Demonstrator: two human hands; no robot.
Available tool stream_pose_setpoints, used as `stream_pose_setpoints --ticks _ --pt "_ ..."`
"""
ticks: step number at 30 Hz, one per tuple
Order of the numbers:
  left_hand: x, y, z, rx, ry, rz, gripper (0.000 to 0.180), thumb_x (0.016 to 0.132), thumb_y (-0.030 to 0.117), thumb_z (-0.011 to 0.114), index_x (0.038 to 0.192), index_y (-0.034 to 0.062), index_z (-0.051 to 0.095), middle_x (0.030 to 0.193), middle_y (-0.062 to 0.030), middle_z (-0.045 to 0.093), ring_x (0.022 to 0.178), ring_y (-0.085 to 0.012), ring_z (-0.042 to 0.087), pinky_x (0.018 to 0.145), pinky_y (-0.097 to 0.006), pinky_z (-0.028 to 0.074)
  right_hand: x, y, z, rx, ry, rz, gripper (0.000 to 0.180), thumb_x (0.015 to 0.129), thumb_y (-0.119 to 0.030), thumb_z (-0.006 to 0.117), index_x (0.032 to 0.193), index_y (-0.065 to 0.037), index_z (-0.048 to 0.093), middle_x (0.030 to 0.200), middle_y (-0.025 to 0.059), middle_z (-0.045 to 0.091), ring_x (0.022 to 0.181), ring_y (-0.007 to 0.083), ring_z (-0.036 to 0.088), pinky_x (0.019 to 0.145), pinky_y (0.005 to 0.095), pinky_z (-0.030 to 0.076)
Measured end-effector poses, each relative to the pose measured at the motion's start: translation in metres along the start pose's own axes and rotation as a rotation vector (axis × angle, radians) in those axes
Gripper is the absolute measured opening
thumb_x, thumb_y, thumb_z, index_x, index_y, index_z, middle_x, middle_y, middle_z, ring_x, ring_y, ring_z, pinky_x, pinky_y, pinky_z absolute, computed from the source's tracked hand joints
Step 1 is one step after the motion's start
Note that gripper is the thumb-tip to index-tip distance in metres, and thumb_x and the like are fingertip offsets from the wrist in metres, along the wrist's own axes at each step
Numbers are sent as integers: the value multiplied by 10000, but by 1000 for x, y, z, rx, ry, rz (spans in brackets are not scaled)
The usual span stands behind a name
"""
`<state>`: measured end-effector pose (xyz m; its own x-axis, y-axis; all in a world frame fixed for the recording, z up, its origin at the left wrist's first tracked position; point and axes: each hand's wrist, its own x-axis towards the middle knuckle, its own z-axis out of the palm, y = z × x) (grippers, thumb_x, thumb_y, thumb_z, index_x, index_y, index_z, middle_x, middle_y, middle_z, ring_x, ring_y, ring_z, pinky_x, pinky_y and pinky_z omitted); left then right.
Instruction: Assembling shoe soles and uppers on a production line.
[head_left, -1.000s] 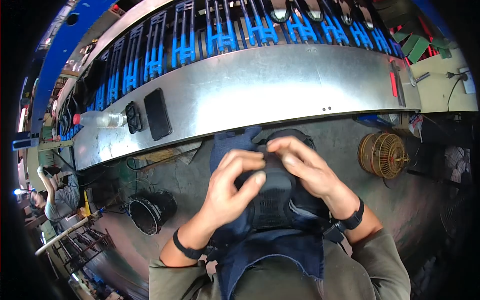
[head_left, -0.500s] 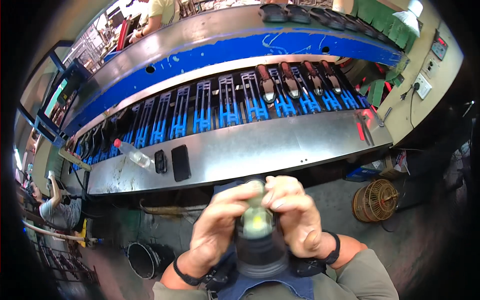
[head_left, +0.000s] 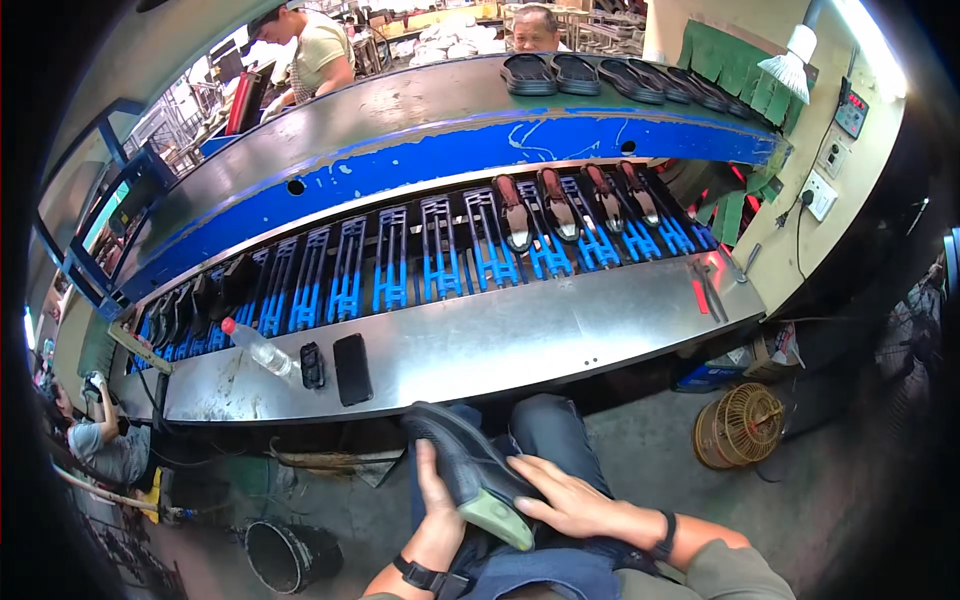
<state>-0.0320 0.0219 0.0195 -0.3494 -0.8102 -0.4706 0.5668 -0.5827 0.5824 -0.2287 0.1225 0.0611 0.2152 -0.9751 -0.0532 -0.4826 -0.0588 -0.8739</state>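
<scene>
Over my lap I hold a black shoe (head_left: 458,452) tilted, its toe toward the bench and its heel end toward me. A pale green shoe last (head_left: 497,517) shows at the heel end. My left hand (head_left: 438,510) is closed round its left side, the thumb along the upper. From the right, my right hand (head_left: 575,500) has its fingers on the shoe's side and its thumb near the last; its grip is partly hidden. The shoe is slightly blurred.
Ahead, a metal bench (head_left: 480,340) carries a bottle (head_left: 262,352), a small black case (head_left: 312,366), a phone (head_left: 352,368) and pliers (head_left: 708,290). Blue racks (head_left: 392,262) behind hold several shoes (head_left: 515,215). Soles (head_left: 530,74) lie on the upper belt. A bucket (head_left: 280,555) and wicker basket (head_left: 738,425) flank me.
The shoe has turned from end-on toward me to lying slantwise, toe away. My hands have lowered, the right now across its side. The view has tilted up, showing more of two people beyond.
</scene>
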Motion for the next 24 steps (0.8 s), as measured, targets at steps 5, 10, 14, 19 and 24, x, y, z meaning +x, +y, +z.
stream_pose_setpoints --ticks 5,10,14,19,24 --pt "-6 -40 -80 47 -577 -849 861 886 790 490 1286 33 587 1197 -195 629 1153 -320 608 1022 -474 485 -23 -24 -67 -2 607 -47 449 1058 -312 421 1250 29 642 1264 237 612 1180 375 591 1008 416 468" --pt "7 -29 6 1530 -689 629 851 741 488 852 1323 -43 530 1398 -267 504 1290 -401 523 1072 -451 447 3 101 -61 278 763 146 515 1078 -331 347 1075 20 723 1059 164 714 1009 282 680 930 380 510" --pt "45 -64 26 1499 -660 551 918 726 483 860 1371 -45 477 1331 -262 581 1231 -406 588 1032 -452 485 8 149 -36 344 795 200 602 1084 -371 284 1007 28 728 1008 176 730 972 270 688 901 390 522" --pt "83 -31 49 1343 -500 310 884 741 419 870 1384 -33 465 1287 -258 616 1164 -371 644 1000 -408 508 79 139 -97 249 514 304 628 1099 -424 268 1159 22 706 1129 181 718 1112 282 651 983 391 490" --pt "197 70 53 942 -93 248 741 801 335 845 1343 -40 506 1170 -157 663 1031 -248 654 939 -383 522 231 154 -156 536 310 275 642 1043 -486 465 1448 12 488 1457 207 518 1316 277 536 1053 373 457"
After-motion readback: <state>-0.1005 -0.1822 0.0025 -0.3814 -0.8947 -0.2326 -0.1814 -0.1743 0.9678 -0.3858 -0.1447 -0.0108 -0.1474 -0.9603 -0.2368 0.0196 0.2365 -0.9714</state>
